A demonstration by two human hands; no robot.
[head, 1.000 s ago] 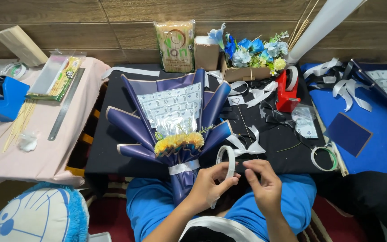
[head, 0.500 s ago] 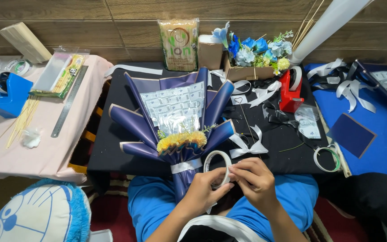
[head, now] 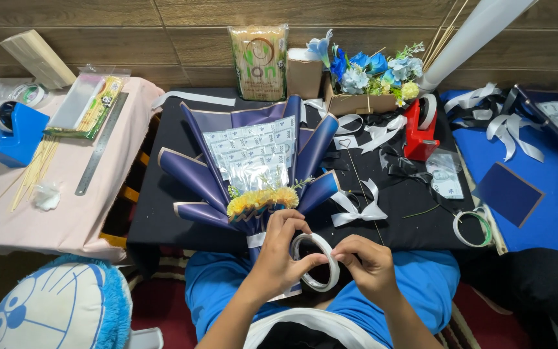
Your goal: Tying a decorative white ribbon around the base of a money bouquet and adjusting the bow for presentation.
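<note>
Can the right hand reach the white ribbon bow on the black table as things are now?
Probably yes. The white ribbon bow lies just ahead of the right hand with nothing between, though that hand is pinching the tape roll.

The left hand (head: 278, 258) covered part of the white ring-shaped tape roll (head: 316, 262), and its loose end was too small to make out. The purple paper-wrapped bouquet's (head: 253, 165) handle was hidden behind both hands. The round blue-and-white plush cushion (head: 59, 307) was cut off by the bottom edge.

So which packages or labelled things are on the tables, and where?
Clear bag of pale sticks: upright against the back wall, green and brown round label.
Clear flat packet: left pink table, yellow-green printed edge.
Small brown box: beside the bag, plain.
Open cardboard box: holds blue flowers.
</note>
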